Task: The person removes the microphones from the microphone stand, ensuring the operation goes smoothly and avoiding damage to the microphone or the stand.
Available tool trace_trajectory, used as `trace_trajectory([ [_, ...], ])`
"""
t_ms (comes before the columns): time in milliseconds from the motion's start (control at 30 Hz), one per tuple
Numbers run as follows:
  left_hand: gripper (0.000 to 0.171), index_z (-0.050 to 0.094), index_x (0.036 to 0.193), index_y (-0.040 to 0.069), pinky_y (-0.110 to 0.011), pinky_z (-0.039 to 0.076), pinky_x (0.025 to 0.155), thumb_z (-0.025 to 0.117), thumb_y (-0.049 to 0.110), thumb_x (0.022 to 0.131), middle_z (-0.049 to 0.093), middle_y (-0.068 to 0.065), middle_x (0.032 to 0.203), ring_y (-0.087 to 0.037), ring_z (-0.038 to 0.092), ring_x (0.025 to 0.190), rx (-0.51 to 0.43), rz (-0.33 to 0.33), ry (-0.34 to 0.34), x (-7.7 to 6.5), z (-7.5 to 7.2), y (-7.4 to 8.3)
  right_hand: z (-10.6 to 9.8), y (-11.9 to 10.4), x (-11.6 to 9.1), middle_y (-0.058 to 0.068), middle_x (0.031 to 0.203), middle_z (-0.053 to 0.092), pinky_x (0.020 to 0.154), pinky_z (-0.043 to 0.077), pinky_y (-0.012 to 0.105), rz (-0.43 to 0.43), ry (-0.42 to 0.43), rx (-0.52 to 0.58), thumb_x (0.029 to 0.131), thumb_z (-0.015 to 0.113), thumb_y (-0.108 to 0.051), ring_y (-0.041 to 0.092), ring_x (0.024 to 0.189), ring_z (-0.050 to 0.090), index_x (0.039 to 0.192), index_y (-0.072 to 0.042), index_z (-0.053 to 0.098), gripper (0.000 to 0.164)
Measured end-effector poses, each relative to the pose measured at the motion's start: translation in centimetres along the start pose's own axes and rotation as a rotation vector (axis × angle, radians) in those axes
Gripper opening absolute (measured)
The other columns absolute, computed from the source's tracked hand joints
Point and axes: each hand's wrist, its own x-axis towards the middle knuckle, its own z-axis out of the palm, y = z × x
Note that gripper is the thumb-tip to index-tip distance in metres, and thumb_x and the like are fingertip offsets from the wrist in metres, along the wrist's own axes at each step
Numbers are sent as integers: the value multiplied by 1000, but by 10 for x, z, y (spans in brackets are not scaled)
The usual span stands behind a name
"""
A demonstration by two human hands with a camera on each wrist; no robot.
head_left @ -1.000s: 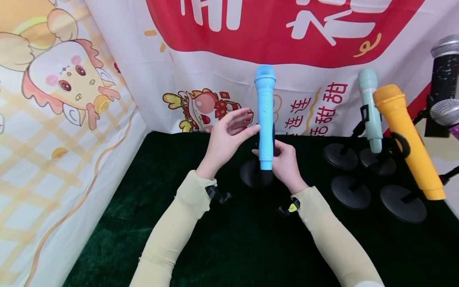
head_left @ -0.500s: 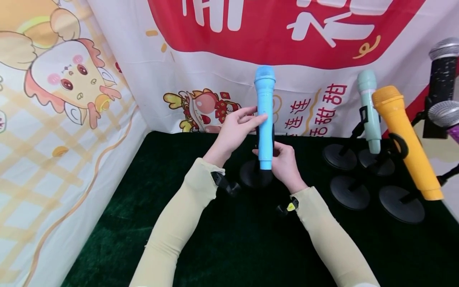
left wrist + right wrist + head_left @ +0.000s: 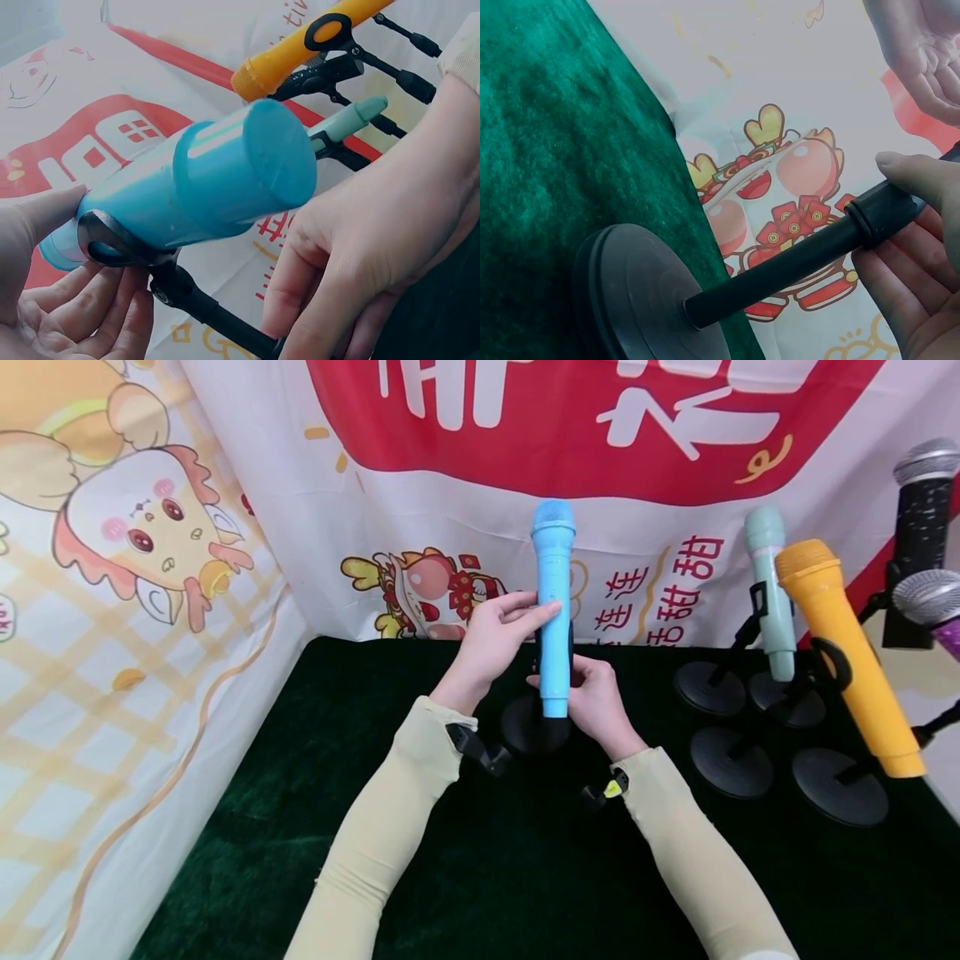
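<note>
A blue microphone (image 3: 555, 560) stands nearly upright in the clip (image 3: 96, 241) of a black microphone stand (image 3: 780, 274). My left hand (image 3: 487, 647) pinches the microphone's body, thumb on the near side and fingers behind, around the clip. Lower down, my right hand (image 3: 600, 706) grips the stand's pole at its collar (image 3: 885, 214), mostly hidden behind the microphone in the head view. The round base (image 3: 649, 300) of this stand is at the dark green cloth (image 3: 480, 860).
To the right stand several other microphones on black stands: a mint one (image 3: 772, 593), a yellow one (image 3: 851, 660), a black speckled one (image 3: 924, 527) and a purple one with a silver head (image 3: 930, 597). A printed white-and-red curtain (image 3: 450, 510) hangs behind, a patterned one (image 3: 150, 735) at left.
My left hand has moved right onto the blue microphone, its thumb coming to lie across the body. The right hand keeps its grip on the stand, and the microphone has barely moved.
</note>
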Motion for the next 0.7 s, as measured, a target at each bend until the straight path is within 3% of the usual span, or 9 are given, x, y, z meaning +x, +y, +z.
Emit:
trace_trajectory([
  [233,43,70,128,6,-43,50,99,76,33,95,74,-3,110,-19,68,103,-35,19,27,0,4,1,-2,0,2,0,88,75,75,52,34,-5,11,-35,86,85,-33,19,80,64,101,-4,77,34],
  [533,42,70,129,5,-35,54,92,74,31,96,75,-3,108,-18,70,101,-22,23,50,1,7,6,0,0,2,5,91,76,77,55,35,-4,15,12,86,85,-20,20,82,69,102,-4,77,24],
  [700,42,70,129,5,-38,55,92,74,31,96,75,-5,108,-19,71,100,-30,13,52,1,6,7,1,2,2,3,91,76,76,56,35,-14,18,28,86,86,-20,22,82,70,101,-8,77,21],
])
